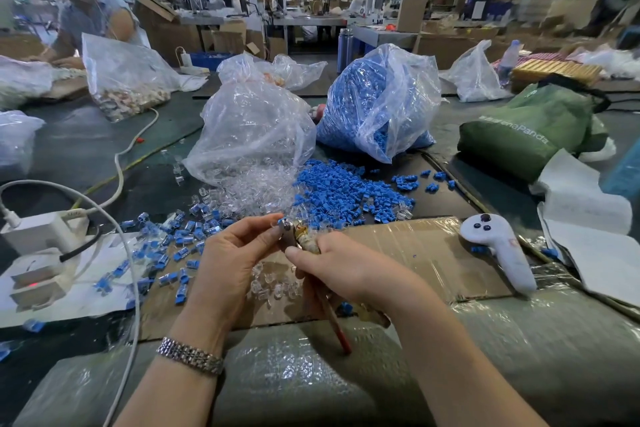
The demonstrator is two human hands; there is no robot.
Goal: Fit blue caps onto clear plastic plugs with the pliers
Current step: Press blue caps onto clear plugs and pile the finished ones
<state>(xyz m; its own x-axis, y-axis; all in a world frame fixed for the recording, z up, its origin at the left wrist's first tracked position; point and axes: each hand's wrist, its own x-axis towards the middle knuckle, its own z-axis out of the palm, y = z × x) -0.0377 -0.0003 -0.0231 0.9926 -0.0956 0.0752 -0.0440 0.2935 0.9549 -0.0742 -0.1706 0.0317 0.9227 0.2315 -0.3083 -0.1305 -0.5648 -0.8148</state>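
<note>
Left fingers [273, 224]: my thumb and forefinger pinch a small plug with a blue cap [281, 220] right at the nose of the pliers; the other fingers curl loosely below.
Left hand [232, 260]: raised over the cardboard, palm turned to 3 o'clock, a metal watch band [189, 355] on the wrist.
Right hand [341, 265]: wrapped tight around the pliers' handles, thumb lying along the top.
Pliers [294, 236]: head points to 11 o'clock and meets the pinched piece; one red-tipped handle [334, 322] sticks out under my palm toward 6 o'clock. I cannot tell how far the jaws are closed.
Loose clear plugs [273, 284]: a small cluster on the cardboard just under my hands.
Cardboard [415, 250]: flat sheet on the bench, taped over, under both hands.
Capped pieces [173, 246]: scattered at 9 o'clock of my left hand, over cardboard and white paper.
Blue caps [339, 191]: loose heap at 12 o'clock, spilling from a clear bag of caps [377, 100] behind it.
Plug bag [252, 128]: at 11 o'clock, mouth open, clear plugs spilling beside the blue heap.
White controller [498, 250]: lying at 3 o'clock, at the cardboard's edge.
Green bag [526, 125]: at 2 o'clock, beyond the controller.
Charger [41, 232]: white block with cables, at 9 o'clock.
</note>
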